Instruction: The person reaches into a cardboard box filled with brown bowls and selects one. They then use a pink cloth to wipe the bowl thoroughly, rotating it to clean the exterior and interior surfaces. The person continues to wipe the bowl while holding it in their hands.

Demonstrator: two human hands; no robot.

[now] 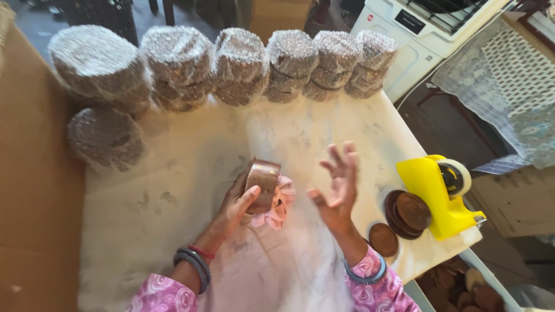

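1. Gripping a short stack of brown discs (263, 184) near the middle of the frame, the left hand (238, 203) has its thumb pressed on the near face and its fingers curled behind; the stack stands on edge.
2. A pink frilled piece (277, 209) sits directly behind and below the stack, touching it; whether it is cloth or paper cannot be told.
3. The right hand (338, 193) hovers just to the right of the stack, palm turned toward it, fingers spread apart and holding nothing. It is blurred.
4. Both hands are above a white table (173, 219), its surface dusty and marked.
5. Along the top of the frame, a row of film-wrapped stacks (243, 63) runs from upper left to upper right; one further wrapped stack (106, 137) lies apart at the left.
6. At the right edge of the table stands a yellow tape dispenser (436, 193) with a roll loaded.
7. Loose brown discs (407, 214) lie just left of the dispenser, overlapping; a single disc (384, 239) lies below them.
8. More discs fill a container (462, 286) at the lower right, off the table.
9. Cardboard (34, 185) borders the left side of the frame.
10. Both wrists carry bangles above pink patterned sleeves.
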